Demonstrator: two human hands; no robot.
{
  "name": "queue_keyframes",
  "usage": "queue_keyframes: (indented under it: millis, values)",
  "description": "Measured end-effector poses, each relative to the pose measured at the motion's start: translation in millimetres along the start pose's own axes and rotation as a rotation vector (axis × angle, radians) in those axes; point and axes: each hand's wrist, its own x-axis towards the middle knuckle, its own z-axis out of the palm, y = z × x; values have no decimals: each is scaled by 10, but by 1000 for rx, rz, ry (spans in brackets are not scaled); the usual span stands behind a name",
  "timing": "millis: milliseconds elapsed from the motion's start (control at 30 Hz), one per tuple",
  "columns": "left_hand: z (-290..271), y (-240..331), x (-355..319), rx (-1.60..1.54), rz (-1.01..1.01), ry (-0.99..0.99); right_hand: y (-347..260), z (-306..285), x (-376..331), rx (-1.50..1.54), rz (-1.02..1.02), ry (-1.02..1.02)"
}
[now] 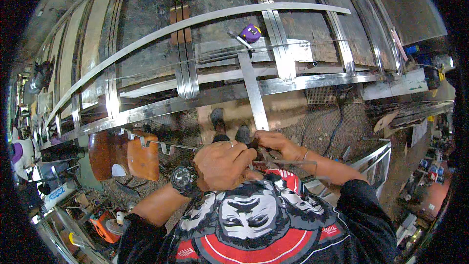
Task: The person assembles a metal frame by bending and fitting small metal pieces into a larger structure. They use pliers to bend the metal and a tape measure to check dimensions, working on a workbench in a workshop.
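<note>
The person's left hand [224, 164] and right hand [277, 145] meet at lower centre, fingers curled, what they grip impossible to tell; a flat metal bar [254, 95] ends mid-frame just beside the right hand; seemingly close handling, the next move calling for steady fingers

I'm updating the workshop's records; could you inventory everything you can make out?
Workbench: 1, grey and silver, upper half
Rails: several, silver, across workbench
Long bar: 1, silver, over rails
Short bar: 1, silver, centre
Tape measure: 1, purple, on workbench
Panels: 2, brown, left
Tool-like item: 1, orange, lower left
Shirt: 1, black, red and white, bottom
Watch: 1, black, left wrist
Side clutter: uncountable, mixed, edges
Shoes: 2, dark, beyond hands
Left hand: 1, bare, centre
Right hand: 1, bare, centre-right
</note>
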Motion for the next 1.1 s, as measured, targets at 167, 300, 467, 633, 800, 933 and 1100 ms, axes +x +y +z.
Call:
queue_keyframes:
  millis: [167,300,467,633,800,933,1100]
  values:
    - [47,153,-13,22,-55,14,-18,33,12,-5,-100,77]
    - [63,229,-33,73,-95,36,-43,-67,-8,-61,-42,4]
    - [-11,254,-39,70,-80,3,-91,-135,-58,-114,-15,-101]
    - [-119,240,-35,73,-75,54,-549,-250,110,-93,17,-135]
    - [-186,209,-63,109,-120,141,-337,-178,27,-169,-93,-60]
    - [-210,259,-85,100,-179,170,-220,-170,-14,-158,-84,51]
    - [-223,376,-80,51,-237,155,-344,-211,-1,-287,-90,183]
